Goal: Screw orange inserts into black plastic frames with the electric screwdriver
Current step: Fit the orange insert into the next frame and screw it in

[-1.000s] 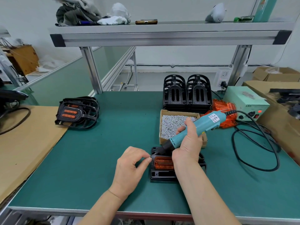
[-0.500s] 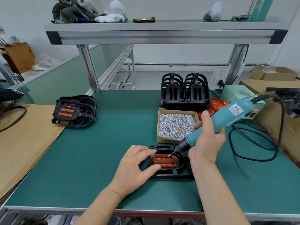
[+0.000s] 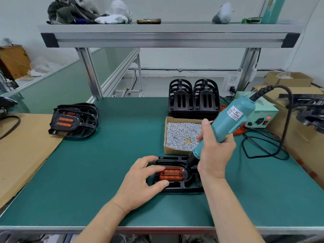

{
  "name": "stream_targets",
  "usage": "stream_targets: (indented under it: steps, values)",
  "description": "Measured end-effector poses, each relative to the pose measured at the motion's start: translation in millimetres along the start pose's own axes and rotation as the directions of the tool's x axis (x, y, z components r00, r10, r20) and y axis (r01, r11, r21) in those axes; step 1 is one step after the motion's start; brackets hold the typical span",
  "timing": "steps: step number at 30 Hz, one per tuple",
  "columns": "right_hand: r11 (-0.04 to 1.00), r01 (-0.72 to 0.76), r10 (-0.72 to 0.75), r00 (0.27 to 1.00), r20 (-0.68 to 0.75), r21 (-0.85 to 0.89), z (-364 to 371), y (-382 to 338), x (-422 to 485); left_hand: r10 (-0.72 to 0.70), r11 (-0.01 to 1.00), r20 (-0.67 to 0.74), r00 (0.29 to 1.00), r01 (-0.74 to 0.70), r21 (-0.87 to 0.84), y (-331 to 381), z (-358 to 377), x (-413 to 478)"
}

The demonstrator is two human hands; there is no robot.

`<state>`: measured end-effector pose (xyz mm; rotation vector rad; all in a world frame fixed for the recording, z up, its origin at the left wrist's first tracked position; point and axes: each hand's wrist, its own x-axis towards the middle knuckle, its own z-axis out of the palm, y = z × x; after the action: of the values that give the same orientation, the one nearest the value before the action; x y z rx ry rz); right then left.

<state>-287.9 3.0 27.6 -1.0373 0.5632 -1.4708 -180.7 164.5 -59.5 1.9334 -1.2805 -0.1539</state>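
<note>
Screwdriver point(image 3: 231, 118) now leans steeper than half a second back, cord end higher. Its bit sits at the far right corner of the orange insert point(image 3: 171, 174).

Left grip point(image 3: 140, 179) has slid onto the work. Its fingers curl over the far rim of the black frame point(image 3: 182, 189) and the thumb is on the near side, just beside the insert's left end, so it clamps the frame and holds nothing else.

Right grip point(image 3: 215, 151) is wrapped fully round the lower body of the screwdriver.

The frame lies flat on the bench point(image 3: 105, 155), near the front edge, with the insert seated inside it.

Key relation: the insert's long axis runs left-right. The screw point is at its right end, on the right grip's side, and the tool slants up and to the right from there. A screw on the tip is too small to confirm.

Judged step: driving this corner. The tool probably needs to stand nearer vertical over the hole.

Screw box point(image 3: 182, 135) sits just behind the frame.
</note>
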Motion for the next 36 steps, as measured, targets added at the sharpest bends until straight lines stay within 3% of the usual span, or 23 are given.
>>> stream_targets:
  steps: [8, 14, 27, 36]
  values:
    - [1.0, -0.007, 0.007, 1.0, 0.022, -0.013, -0.7, 7.1, -0.2, 0.025, 1.0, 0.015, 1.0, -0.025, 0.001, 0.5, -0.5, 0.8]
    - [0.999, -0.01, 0.012, 0.999, 0.042, -0.036, 0.8, 9.3, -1.0, 0.169, 0.976, 0.096, 0.981, -0.18, 0.121, 1.9, -1.9, 2.3]
    - [0.992, 0.047, -0.02, 0.974, 0.228, -0.113, 9.5, 15.1, -9.3, 0.15, 0.973, 0.132, 0.98, -0.17, 0.156, 2.2, -0.1, 2.8]
    - [0.994, 0.004, 0.02, 0.976, 0.216, -0.109, -8.5, 7.1, -1.1, 0.147, 0.981, 0.123, 0.981, -0.161, 0.111, 0.3, 0.7, 3.3]
